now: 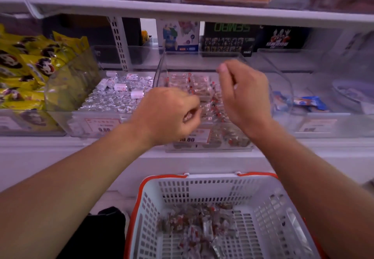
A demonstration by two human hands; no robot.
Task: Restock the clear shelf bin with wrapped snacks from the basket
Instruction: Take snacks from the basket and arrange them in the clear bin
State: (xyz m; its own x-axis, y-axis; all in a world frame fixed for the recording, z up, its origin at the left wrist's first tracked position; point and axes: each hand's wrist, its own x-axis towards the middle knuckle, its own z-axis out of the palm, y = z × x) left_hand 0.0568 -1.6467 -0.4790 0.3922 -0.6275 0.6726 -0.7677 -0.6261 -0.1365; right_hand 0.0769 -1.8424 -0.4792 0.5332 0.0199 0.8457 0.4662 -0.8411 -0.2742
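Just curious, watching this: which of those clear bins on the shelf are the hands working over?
The middle clear bin, with red-marked wrapped snacks. Both hands hover over it; the bin of silver sweets sits left, a nearly bare bin right.

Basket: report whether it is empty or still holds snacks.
Not empty: a loose pile of wrapped snacks covers part of the basket floor.

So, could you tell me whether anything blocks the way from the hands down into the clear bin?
Nothing visible does. The left hand and right hand are already over the open-topped clear bin, directly above the wrapped snacks inside. The shelf board above sits higher than both hands.
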